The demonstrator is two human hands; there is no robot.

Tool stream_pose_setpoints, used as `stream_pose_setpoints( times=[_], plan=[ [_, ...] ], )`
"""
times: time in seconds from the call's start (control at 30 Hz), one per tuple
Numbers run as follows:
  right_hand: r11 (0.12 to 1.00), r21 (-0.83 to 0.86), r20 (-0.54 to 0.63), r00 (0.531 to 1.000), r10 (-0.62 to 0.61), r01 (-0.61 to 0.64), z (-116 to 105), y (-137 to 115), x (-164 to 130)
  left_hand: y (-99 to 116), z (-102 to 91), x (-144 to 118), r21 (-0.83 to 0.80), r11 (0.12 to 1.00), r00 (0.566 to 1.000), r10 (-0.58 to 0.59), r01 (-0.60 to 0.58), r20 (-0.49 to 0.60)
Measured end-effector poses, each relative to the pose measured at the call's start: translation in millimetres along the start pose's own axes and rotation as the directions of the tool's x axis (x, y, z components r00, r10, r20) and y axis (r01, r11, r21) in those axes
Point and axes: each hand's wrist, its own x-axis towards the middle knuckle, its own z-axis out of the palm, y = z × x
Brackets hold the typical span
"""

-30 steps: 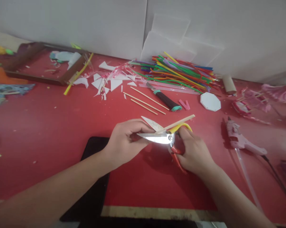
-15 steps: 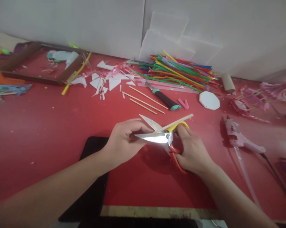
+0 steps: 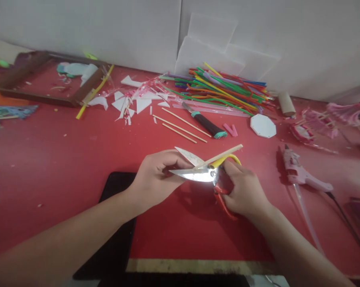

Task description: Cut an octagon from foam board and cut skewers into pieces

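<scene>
My right hand point(image 3: 245, 187) is closed round the handles of a pair of scissors point(image 3: 194, 174), one handle yellow and one red. The blades are spread and point left. Between them runs a thin wooden stick point(image 3: 224, 154), slanting up to the right past the yellow handle. My left hand point(image 3: 158, 175) pinches the stick's lower left end, which the fingers and blades partly hide. Beyond my hands, several similar wooden sticks point(image 3: 180, 126) lie on the red table point(image 3: 78, 159), beside a black-handled cutter point(image 3: 208, 124) with a teal end.
At the back are a bundle of coloured pipe cleaners point(image 3: 224, 89) and white scraps point(image 3: 143, 105). A brown frame point(image 3: 42, 99) is at far left, a white octagon point(image 3: 262, 125) right of the cutter. A pink glue gun point(image 3: 302, 171) lies at right, a black flat object point(image 3: 114, 223) under my left forearm.
The scissors have tilted slightly, and their yellow handle sits a little further right. Both hands keep their grip, and the stick stays between the blades.
</scene>
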Motion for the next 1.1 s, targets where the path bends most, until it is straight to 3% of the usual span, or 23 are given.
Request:
stream_pose_setpoints(
  times=[0.3, 0.67, 1.1],
  plan=[
    [0.999, -0.033, 0.009, 0.999, 0.043, -0.042, 1.3, -1.3, 2.7, -3.6, -1.8, 0.1, 0.124, 0.990, 0.997, 0.077, -0.074, -0.022],
    [0.999, -0.035, -0.008, 1.000, 0.012, -0.013, 2.8, -0.8, 0.8, -2.8, -3.0, 0.3, 0.136, 0.987, 0.997, 0.079, -0.081, 0.019],
    [0.997, -0.041, 0.022, 0.997, 0.073, -0.072, -0.2, -2.6, 1.8, -2.6, -2.8, -0.4, 0.176, 0.978, 0.994, 0.106, -0.111, 0.037]
  ],
)
